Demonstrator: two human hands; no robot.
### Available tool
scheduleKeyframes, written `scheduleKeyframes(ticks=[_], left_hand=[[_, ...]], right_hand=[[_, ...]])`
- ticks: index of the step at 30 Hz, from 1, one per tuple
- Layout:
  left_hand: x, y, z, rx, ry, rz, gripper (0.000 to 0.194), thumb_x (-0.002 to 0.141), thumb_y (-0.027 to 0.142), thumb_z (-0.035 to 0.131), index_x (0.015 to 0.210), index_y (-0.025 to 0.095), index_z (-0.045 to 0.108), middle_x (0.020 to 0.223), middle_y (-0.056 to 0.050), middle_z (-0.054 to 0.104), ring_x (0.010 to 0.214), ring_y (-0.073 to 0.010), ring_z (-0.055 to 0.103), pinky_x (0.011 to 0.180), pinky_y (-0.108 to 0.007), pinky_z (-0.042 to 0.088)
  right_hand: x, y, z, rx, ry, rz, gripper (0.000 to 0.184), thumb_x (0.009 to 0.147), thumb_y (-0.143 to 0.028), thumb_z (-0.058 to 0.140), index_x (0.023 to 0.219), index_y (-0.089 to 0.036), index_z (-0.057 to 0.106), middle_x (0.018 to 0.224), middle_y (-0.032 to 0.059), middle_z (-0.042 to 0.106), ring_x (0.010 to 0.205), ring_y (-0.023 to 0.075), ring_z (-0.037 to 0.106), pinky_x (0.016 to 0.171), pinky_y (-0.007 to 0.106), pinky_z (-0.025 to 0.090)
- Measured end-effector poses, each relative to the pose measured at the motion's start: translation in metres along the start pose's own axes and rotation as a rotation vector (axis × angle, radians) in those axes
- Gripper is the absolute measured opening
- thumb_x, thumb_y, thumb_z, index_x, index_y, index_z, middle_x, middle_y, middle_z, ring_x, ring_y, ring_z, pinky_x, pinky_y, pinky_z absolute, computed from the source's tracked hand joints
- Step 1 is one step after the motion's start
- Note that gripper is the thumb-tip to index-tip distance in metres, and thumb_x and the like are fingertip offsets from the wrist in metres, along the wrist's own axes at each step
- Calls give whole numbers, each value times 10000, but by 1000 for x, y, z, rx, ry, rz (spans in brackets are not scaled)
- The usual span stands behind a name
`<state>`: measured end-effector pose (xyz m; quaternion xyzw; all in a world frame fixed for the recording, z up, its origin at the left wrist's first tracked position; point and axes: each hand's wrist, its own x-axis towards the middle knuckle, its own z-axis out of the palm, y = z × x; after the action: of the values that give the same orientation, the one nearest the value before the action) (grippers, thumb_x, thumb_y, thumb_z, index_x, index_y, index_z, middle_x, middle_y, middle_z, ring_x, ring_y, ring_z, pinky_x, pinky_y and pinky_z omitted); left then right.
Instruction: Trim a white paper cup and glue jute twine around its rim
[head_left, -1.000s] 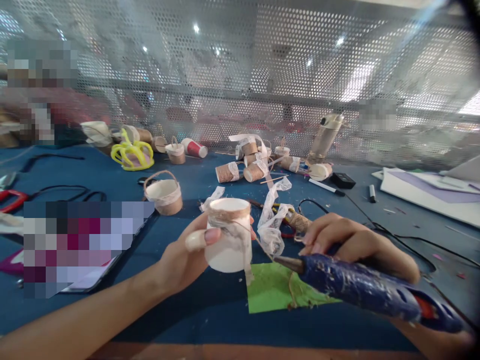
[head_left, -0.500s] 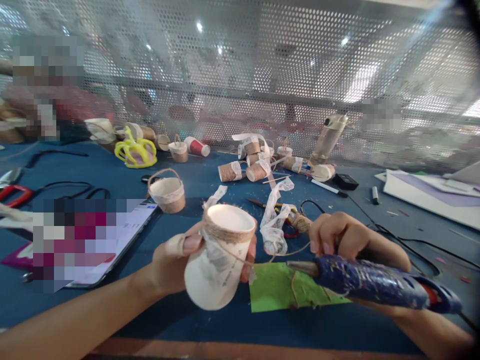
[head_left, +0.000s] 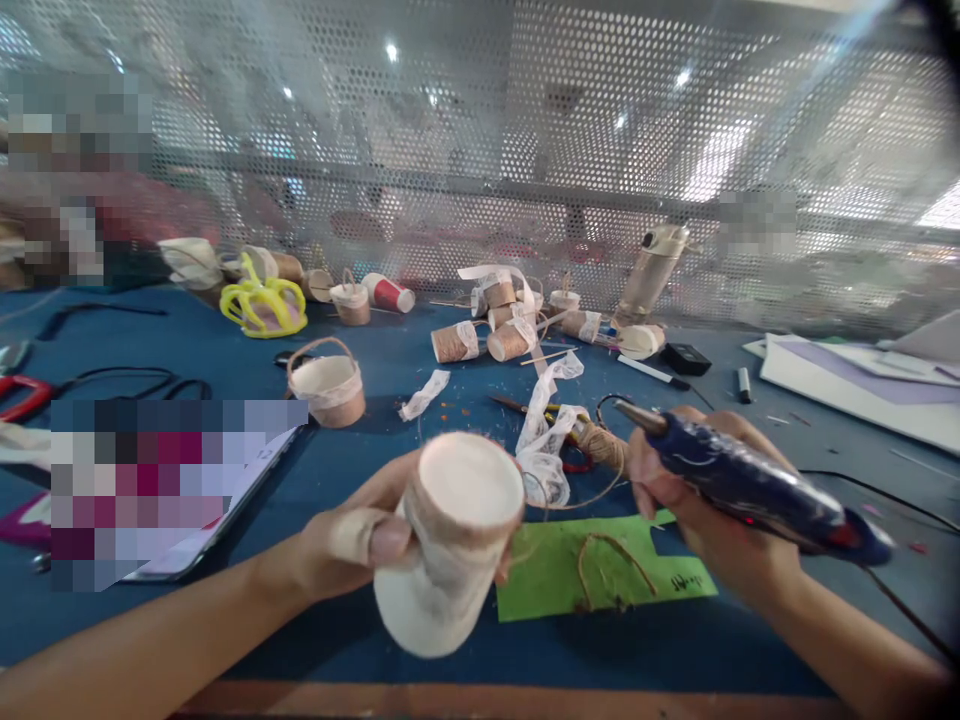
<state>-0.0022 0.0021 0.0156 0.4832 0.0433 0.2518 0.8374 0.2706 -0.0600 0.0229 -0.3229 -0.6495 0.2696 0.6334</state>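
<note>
My left hand (head_left: 341,545), with a bandage-like wrap on its thumb, is closed around a white paper cup (head_left: 439,590). Twine is wound round one end of the cup, and a pale round face points up toward me. To the right, my right hand (head_left: 712,520) grips a blue hot glue gun (head_left: 757,475), its metal nozzle pointing up and left, clear of the cup. A loose strand of twine runs from the cup's side toward my right fingers and the twine ball (head_left: 602,445). Whether those fingers hold the strand is hard to tell.
A green card (head_left: 540,580) carries a curved twine piece. White lace (head_left: 551,425) and scissors (head_left: 510,403) lie beyond the cup. Left are a small twine basket (head_left: 337,400) and a phone (head_left: 247,490). Several wrapped cups (head_left: 454,343) line the back, before a perforated metal screen (head_left: 450,130).
The glue gun has lifted and drawn back from beside the cup, uncovering more of the green card. The cup has moved slightly down and tipped, showing more of its top.
</note>
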Motion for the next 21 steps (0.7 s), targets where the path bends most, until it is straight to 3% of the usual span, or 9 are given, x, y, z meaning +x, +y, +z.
scheduleKeyframes(ticks=[5,11,16,21], left_hand=[[2,1,9,87,-86,-124,733,597,408,821,1238,163,562,1046,-107,656,923,-285,603,819,-384,455],[5,4,12,129,-79,-129,692,628,485,809,1189,164,562,982,-96,641,836,-259,623,760,-375,477],[3,-1,11,107,-110,-212,672,680,522,782,1210,209,512,1106,-140,649,825,-292,687,756,-449,515],[2,-5,8,143,-57,-221,604,756,451,786,1260,243,527,1073,-83,679,902,-279,705,766,-376,535]], right_hand=[[-3,-3,8,-54,-56,56,194,807,-61,703,801,-217,589,868,15,644,671,149,623,588,298,498],[-4,-3,12,-55,-58,139,190,813,-116,736,786,-230,586,833,2,659,670,147,619,599,290,500],[-5,-3,12,-100,-23,206,218,798,-179,783,774,-237,574,790,-10,681,614,142,620,577,291,494],[-9,-1,11,59,-102,244,122,874,-191,710,891,-241,600,960,28,713,782,184,702,715,350,578]])
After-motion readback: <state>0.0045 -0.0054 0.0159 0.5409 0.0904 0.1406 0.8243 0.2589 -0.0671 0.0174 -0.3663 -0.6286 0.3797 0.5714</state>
